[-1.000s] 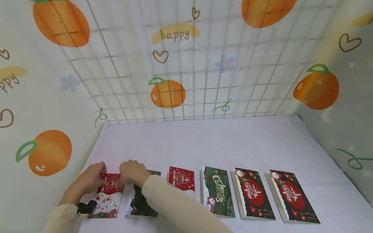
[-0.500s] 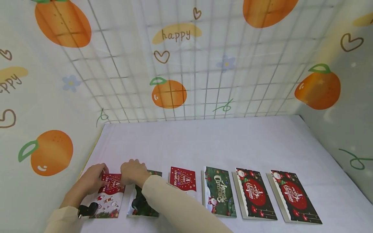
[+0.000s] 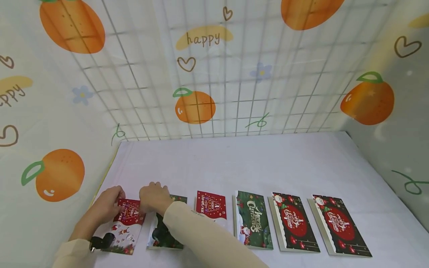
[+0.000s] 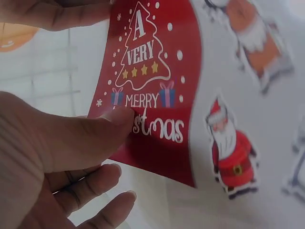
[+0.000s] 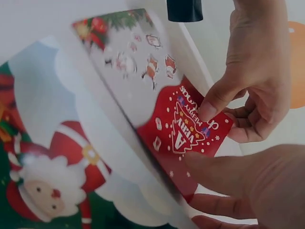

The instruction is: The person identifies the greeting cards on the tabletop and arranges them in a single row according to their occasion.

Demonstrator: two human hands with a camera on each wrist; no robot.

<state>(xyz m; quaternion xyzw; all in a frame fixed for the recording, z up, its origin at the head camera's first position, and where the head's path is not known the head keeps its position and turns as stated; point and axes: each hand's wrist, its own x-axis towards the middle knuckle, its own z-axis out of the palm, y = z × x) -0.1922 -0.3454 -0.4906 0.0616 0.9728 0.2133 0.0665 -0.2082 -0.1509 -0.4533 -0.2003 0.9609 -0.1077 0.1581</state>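
Note:
A red-and-white Christmas card [image 3: 128, 220] with "A Very Merry Christmas" lettering and small Santa figures is at the left end of a row. My left hand [image 3: 105, 204] pinches its left top corner, thumb on the printed face and fingers behind, as the left wrist view shows on the card [image 4: 157, 52]. At the opposite top corner my right hand [image 3: 155, 199] pinches it too, its thumb [image 5: 209, 167] on the red part. The card's top end looks raised off the table in the right wrist view. Under my right forearm lies a green Christmas card stack [image 3: 171, 242], partly covered.
Rightward in the row lie a red-topped card stack [image 3: 211, 204], partly behind my sleeve, a green stack [image 3: 253, 219], and two dark stacks with red ovals, one nearer [image 3: 295, 222] and one farther right [image 3: 341, 225]. The white tabletop [image 3: 231, 163] meets a curtained grid wall behind.
The card between my hands has turned a little, its bottom edge now slanting and lower in the head view. Both hands keep nearly the same place; the other stacks have not moved.

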